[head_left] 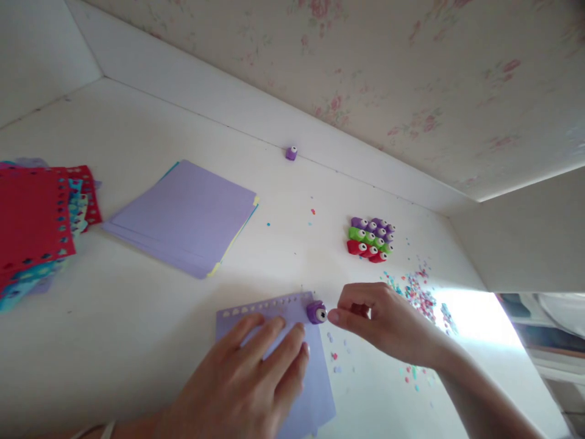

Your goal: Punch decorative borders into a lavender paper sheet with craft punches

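My left hand (249,375) lies with fingers spread flat on a purple sheet of paper (315,390). A row of small punched shapes runs along the sheet's far edge. At its far right corner sits a purple craft punch (317,312) with a round white button. My right hand (379,314) is just right of this punch, its thumb and index fingertip close together in a pinch. Whether anything small is between them cannot be made out. Small lilac cut-outs (337,369) and a red one are scattered beside the sheet.
Several purple, green and red punches (371,238) stand grouped at right. Another purple punch (291,153) is by the wall. Stacked purple sheets (183,213) lie left of centre, punched red sheets (34,213) at far left. Colourful confetti (418,289) is spread beyond my right hand.
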Demonstrator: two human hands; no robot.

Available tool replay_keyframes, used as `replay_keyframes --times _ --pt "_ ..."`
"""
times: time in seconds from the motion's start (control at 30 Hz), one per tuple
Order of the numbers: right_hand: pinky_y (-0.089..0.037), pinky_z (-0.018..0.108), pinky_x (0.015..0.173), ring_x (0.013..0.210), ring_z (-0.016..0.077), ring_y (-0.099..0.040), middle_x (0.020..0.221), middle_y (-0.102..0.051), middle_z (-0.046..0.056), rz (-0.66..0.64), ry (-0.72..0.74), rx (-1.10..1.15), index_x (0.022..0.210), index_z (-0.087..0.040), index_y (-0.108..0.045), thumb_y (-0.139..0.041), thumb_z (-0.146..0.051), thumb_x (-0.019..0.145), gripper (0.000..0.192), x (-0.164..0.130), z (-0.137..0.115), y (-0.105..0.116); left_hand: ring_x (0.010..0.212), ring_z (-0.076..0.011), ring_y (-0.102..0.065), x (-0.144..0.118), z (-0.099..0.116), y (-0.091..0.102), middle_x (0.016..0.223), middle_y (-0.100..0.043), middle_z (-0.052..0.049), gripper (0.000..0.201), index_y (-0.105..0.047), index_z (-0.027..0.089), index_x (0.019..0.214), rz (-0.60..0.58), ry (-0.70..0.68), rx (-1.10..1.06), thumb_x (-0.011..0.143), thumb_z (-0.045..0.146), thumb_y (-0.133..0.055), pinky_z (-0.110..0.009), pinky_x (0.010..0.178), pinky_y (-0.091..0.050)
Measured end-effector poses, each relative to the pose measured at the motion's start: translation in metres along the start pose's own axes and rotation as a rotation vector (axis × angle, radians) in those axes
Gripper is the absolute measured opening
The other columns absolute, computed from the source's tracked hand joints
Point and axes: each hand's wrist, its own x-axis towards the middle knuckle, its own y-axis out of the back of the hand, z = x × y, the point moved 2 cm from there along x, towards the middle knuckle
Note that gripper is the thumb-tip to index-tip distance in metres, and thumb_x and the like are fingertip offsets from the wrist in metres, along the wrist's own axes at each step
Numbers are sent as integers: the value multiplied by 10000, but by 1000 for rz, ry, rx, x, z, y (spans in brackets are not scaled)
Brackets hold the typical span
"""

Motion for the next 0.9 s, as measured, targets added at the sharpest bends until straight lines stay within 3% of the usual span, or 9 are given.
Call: replay_keyframes --times 0.1,0.2,0.33,0.43,0.6,0.9 --pt "-275 231 452 500 84 -400 551 -474 -29 -133 -54 -57 559 -184 -542 -587 -558 902 509 9 -2 0 1239 -231 -474 -13 12 -12 1331 -631 -8 324 -668 239 1184 -34 -78 49 997 434 -489 -415 1077 -273" --pt "-226 236 449 497 83 -316 521 -378 -47 -247 -133 -17 542 -182 -466 -558 -588 906 553 15 1 -7 1285 -231 -455 -16 9 -21 1345 -629 -9 358 -668 251 1192 -73 -77 24 992 477 -476 -441 1150 -177" --pt "-225 234 451 495 78 -314 547 -444 -44 -392 -279 203 596 -175 -526 -579 -631 875 537 17 7 -15 1247 -224 -501 -17 3 -26 1290 -668 -8 359 -682 246 1170 -103 -73 -26 993 470 -463 -451 1184 -103" --pt "-244 231 470 484 73 -320 526 -458 -45 -429 -306 296 594 -165 -575 -611 -627 858 533 18 6 -16 1255 -228 -508 -18 2 -28 1303 -664 -7 358 -685 251 1170 -104 -88 -37 991 474 -471 -452 1183 -121" --pt "-223 231 466 438 66 -248 439 -317 -83 -475 -320 336 562 -167 -603 -606 -630 861 551 22 3 -12 1243 -232 -536 -17 1 -29 1305 -665 -8 368 -685 260 1175 -119 -102 -51 988 498 -475 -430 1152 -216" --pt "-208 242 468 428 61 -267 407 -349 -79 -535 -328 425 519 -164 -601 -665 -569 831 516 30 6 -12 1207 -224 -561 -14 -2 -29 1285 -675 11 333 -677 271 1165 -104 -118 -29 1006 472 -464 -430 1128 -250"
